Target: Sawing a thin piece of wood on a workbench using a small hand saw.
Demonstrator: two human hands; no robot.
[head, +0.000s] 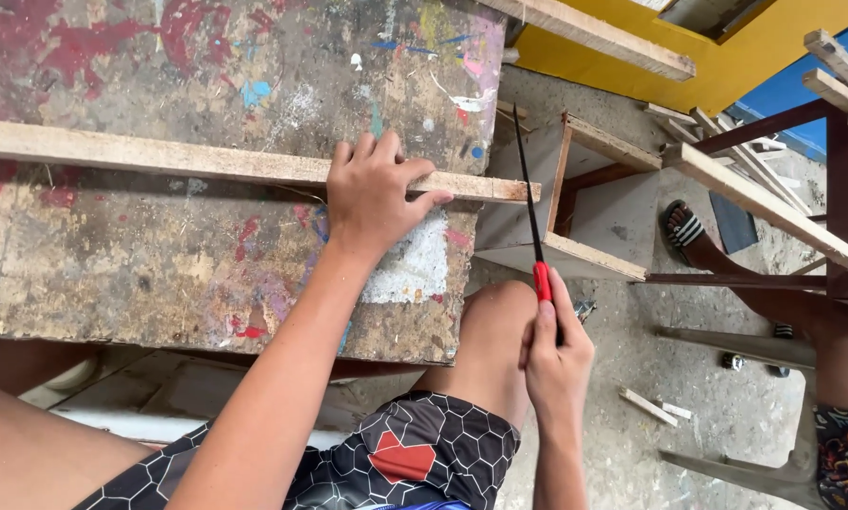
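- While the left hand presses flat on the wood strip, fingers spread over it, the strip lies pinned across the paint-stained tabletop, probably so it cannot slide.
- Its right end juts just past the tabletop's right edge, free over the floor.
- The right hand is closed around the red handle of a saw, near the knee.
- The thin dark blade runs up and away, its far part just beside the strip's overhanging end; whether it touches the wood is hard to tell.
- A small open wooden box stands on the floor beyond the blade.
- At far right, another person's sandalled foot rests by a chair frame.
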